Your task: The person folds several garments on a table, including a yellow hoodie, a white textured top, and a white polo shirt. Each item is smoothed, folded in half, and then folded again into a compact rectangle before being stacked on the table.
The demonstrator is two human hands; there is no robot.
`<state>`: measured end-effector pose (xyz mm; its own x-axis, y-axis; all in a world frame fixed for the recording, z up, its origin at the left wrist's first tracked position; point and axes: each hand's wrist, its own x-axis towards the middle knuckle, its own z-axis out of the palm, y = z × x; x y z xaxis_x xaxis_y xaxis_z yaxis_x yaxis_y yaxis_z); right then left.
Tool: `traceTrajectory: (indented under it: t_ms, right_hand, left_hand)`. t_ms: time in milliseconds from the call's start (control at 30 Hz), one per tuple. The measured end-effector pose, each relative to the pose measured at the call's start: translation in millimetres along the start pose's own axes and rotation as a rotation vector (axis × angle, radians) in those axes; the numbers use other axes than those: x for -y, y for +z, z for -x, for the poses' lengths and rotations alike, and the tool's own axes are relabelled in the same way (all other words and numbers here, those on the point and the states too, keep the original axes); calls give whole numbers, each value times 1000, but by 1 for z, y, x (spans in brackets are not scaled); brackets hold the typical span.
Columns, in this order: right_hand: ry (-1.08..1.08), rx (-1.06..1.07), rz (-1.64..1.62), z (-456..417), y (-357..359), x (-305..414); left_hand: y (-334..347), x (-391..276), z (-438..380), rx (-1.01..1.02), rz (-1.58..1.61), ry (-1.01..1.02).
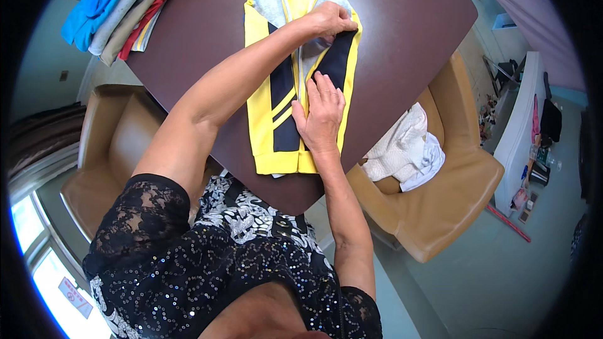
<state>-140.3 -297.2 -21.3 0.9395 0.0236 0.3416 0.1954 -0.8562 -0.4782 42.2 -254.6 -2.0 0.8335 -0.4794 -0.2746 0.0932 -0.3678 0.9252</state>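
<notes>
A yellow, black and grey zip-up jacket [264, 125] lies on the dark brown table [400, 42], its hem near the table's corner closest to me. The sleeves are folded in over the front, and the grey lining shows at the neck. My left hand [330, 21] reaches across the jacket and pinches the fabric at its upper right edge, fingertips bent inward. Lower down, my right hand [324, 110] rests palm down on the black and yellow panel beside the zip, fingers slightly apart. It grips nothing.
A pile of folded clothes [127, 9] sits at the table's far left edge. One tan chair [452, 188] stands at the right with white garments [400, 146] on its seat. Another tan chair [118, 127] is at the left.
</notes>
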Motion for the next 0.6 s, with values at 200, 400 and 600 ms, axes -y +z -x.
traceTrajectory:
  t_ms: [200, 400, 600]
  right_hand:
    - [51, -49, -43, 2, 4, -2]
    - [20, -43, 26, 3, 6, 0]
    - [40, -47, 33, 3, 7, -2]
  left_hand:
    - [-39, 8, 69, -333, -340, 514]
    - [-19, 51, 116, -175, -851, 599]
    - [-7, 57, 113, -75, -1117, 481]
